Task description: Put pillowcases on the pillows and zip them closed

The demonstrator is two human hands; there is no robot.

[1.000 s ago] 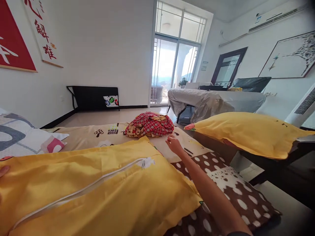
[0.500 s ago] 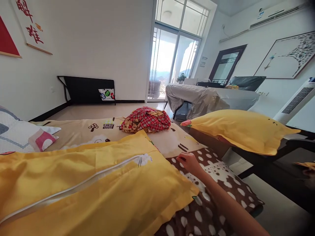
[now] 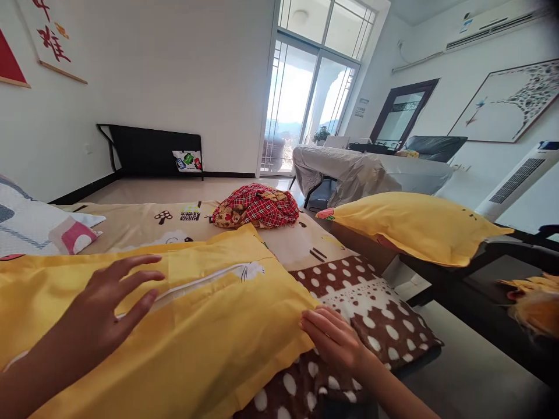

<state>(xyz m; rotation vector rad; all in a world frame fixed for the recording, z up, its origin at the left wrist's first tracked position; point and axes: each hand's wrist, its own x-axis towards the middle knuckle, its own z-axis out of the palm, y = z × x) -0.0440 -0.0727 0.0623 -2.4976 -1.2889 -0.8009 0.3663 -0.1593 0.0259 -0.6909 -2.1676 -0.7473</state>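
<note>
A yellow pillow (image 3: 209, 343) lies in front of me on the bed, its long white zipper strip (image 3: 201, 279) facing up and a small whiskered print near the far right end. Over the left part of the pillow is my left hand (image 3: 102, 302), open with fingers spread; whether it touches the cloth I cannot tell. My right hand (image 3: 334, 337) is closed on the pillow's right edge, fingertips pressed together at the seam. Beneath that edge is a brown blanket with white spots (image 3: 379, 314).
A second yellow pillow (image 3: 410, 227) rests to the right. Beyond my pillow lies a bunched red plaid cloth (image 3: 262, 206) on the beige bed sheet (image 3: 126, 224). At the left is a white patterned pillow (image 3: 35, 227). A plastic-covered table (image 3: 332, 163) stands farther back.
My left hand has come into view over the pillow. The right hand has moved down from the spotted blanket and closed on the pillow's edge. The pillow's right corner has shifted left.
</note>
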